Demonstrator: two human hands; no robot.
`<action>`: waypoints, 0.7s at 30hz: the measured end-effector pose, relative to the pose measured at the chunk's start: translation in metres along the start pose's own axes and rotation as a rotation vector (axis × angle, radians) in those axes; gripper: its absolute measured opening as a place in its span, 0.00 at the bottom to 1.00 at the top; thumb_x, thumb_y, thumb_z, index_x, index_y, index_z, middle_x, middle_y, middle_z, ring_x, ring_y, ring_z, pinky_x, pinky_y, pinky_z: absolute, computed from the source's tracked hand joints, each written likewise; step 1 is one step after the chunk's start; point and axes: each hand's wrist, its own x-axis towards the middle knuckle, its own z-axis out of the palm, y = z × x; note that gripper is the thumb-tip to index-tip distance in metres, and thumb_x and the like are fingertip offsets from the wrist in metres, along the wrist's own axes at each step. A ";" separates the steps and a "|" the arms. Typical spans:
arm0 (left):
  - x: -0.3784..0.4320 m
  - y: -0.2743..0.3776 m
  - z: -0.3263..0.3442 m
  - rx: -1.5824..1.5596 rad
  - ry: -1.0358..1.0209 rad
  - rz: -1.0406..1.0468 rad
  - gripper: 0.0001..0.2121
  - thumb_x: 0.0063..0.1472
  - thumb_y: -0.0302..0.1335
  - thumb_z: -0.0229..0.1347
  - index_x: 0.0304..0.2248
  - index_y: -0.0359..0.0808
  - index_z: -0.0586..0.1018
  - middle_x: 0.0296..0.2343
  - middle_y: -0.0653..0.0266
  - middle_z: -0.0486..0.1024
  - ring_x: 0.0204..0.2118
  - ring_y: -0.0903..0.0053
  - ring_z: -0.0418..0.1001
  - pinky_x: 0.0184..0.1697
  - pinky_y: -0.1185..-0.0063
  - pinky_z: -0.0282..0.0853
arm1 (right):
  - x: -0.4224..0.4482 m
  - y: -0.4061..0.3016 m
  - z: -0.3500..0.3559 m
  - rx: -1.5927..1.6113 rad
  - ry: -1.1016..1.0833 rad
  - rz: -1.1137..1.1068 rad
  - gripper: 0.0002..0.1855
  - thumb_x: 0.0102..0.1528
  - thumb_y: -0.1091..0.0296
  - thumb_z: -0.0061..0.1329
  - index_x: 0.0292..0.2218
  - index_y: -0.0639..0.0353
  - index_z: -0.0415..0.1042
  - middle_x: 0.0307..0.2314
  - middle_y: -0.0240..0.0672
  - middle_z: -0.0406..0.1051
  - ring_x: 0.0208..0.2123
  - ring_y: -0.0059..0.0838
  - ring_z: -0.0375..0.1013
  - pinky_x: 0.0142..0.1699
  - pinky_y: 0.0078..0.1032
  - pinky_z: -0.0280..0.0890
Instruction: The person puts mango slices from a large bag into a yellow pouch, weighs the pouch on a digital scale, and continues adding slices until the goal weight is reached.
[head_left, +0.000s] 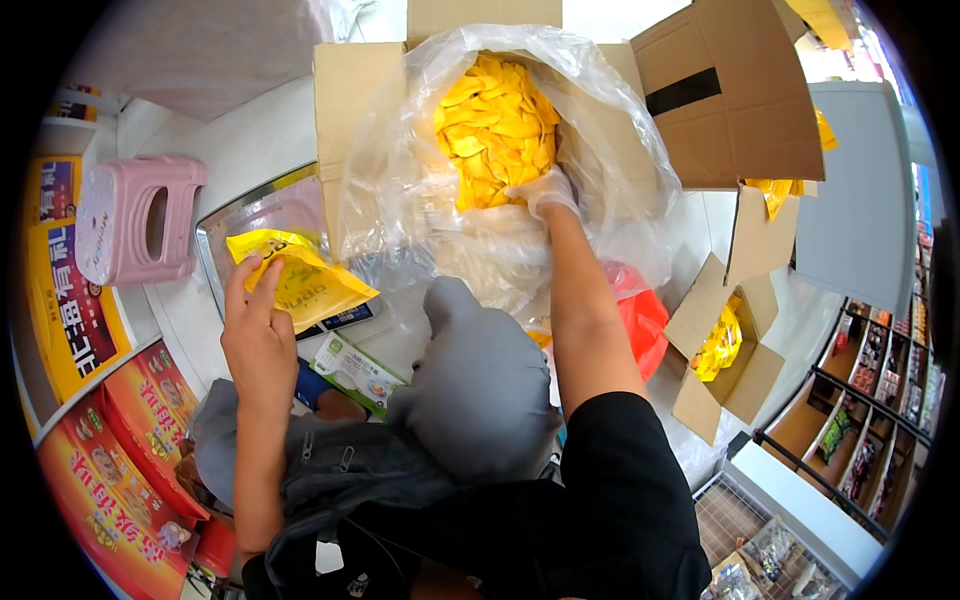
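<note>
Yellow dried fruit slices (499, 131), which look like dried mango, fill part of a clear plastic liner bag (367, 187). That liner sits in an open cardboard box (360, 97). My right hand (551, 191), in a thin clear glove, is at the near right edge of the slices. Its thumb rests against them, while the other fingers are hidden, so its grip cannot be told. At the left, my bare left hand (259, 315) holds a yellow printed pouch (304, 281) by its edge. The pouch tilts over a metal tray (262, 202).
A pink step stool (142, 221) stands on the left. My grey-clad knee (480, 375) is below the box, beside a green-and-white carton (356, 371). To the right are a red plastic bag (641, 330), a small box with yellow pouches (720, 345), a larger carton (735, 97) and store shelves (862, 405).
</note>
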 end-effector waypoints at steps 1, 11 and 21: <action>0.000 0.002 0.001 -0.009 0.002 -0.007 0.24 0.50 0.10 0.44 0.47 0.34 0.75 0.48 0.57 0.69 0.44 0.65 0.73 0.45 0.79 0.68 | 0.007 0.001 0.015 0.013 0.150 0.058 0.50 0.34 0.49 0.67 0.51 0.71 0.62 0.46 0.52 0.69 0.49 0.43 0.69 0.54 0.27 0.63; -0.001 -0.005 0.002 0.000 0.008 -0.005 0.23 0.50 0.10 0.44 0.46 0.33 0.76 0.48 0.57 0.69 0.46 0.66 0.72 0.44 0.79 0.68 | -0.008 -0.009 -0.015 -0.042 0.087 0.010 0.46 0.35 0.53 0.66 0.50 0.71 0.65 0.45 0.52 0.70 0.48 0.42 0.70 0.53 0.27 0.63; 0.002 -0.009 0.008 -0.019 0.027 -0.014 0.23 0.49 0.11 0.46 0.45 0.35 0.77 0.48 0.58 0.69 0.41 0.66 0.74 0.41 0.77 0.69 | 0.099 0.059 0.015 -0.074 0.630 -0.407 0.34 0.51 0.58 0.53 0.57 0.60 0.62 0.56 0.40 0.62 0.59 0.33 0.58 0.61 0.20 0.53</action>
